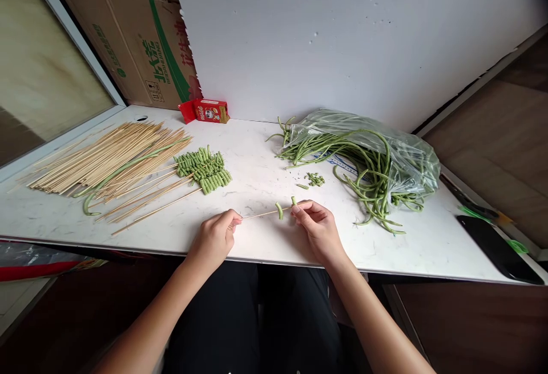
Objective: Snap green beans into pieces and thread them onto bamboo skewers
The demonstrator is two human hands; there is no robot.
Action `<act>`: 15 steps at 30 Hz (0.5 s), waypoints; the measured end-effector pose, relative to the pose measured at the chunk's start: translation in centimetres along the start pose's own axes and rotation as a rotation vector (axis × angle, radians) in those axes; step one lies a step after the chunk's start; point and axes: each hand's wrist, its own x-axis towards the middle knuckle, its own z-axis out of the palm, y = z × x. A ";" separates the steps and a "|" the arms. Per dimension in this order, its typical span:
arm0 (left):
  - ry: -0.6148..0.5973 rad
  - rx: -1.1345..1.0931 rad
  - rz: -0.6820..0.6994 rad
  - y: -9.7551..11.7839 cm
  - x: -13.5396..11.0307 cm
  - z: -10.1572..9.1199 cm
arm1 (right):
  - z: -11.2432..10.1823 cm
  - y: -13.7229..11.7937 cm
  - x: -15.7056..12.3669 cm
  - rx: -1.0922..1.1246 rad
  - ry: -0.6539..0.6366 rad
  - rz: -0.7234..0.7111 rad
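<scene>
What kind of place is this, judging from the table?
Likely a simple food-preparation corner: a pile of thin bamboo skewers, a clear plastic bag of long green beans, and the left hand and right hand holding a bean-threaded skewer.

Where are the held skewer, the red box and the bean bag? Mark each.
skewer point(259, 214), head view, bare middle of the stick
red box point(209, 111), head view, front face
bag point(423, 163), head view, plastic at right

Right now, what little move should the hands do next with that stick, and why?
Probably slide the bean piece at the right hand along the bamboo skewer to sit beside the threaded piece. The left hand pinches the skewer's other end, and a gap shows between the two pieces.
</scene>
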 end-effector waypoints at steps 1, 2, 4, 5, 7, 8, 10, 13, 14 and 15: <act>-0.006 0.003 -0.002 0.0 0.1 0.0 | 0.1 -0.1 0.0 -0.001 0.004 -0.004; -0.012 0.005 -0.005 0.0 0.1 -0.1 | 0.1 -0.3 -0.1 -0.003 0.008 -0.013; -0.028 0.006 -0.006 -0.1 0.2 -0.1 | 0.2 -0.5 -0.2 -0.021 -0.012 -0.042; -0.038 0.004 -0.004 -0.1 0.2 -0.1 | 0.3 -0.6 -0.2 -0.035 -0.033 -0.062; -0.053 -0.003 -0.001 -0.1 0.1 -0.1 | 0.5 -0.8 -0.3 -0.069 -0.077 -0.097; -0.051 -0.008 0.002 -0.1 0.1 0.0 | 0.6 -0.8 -0.4 -0.084 -0.087 -0.103; -0.027 -0.021 0.013 -0.1 0.0 0.1 | 0.8 -0.8 -0.5 -0.099 -0.066 -0.083; 0.026 -0.057 0.040 0.0 -0.2 0.2 | 1.0 -0.6 -0.6 -0.102 -0.020 -0.012; 0.041 -0.068 0.048 0.0 -0.3 0.2 | 1.1 -0.6 -0.7 -0.097 -0.014 0.006; 0.054 -0.074 0.054 -0.1 -0.4 0.2 | 1.2 -0.5 -0.7 -0.089 -0.011 0.018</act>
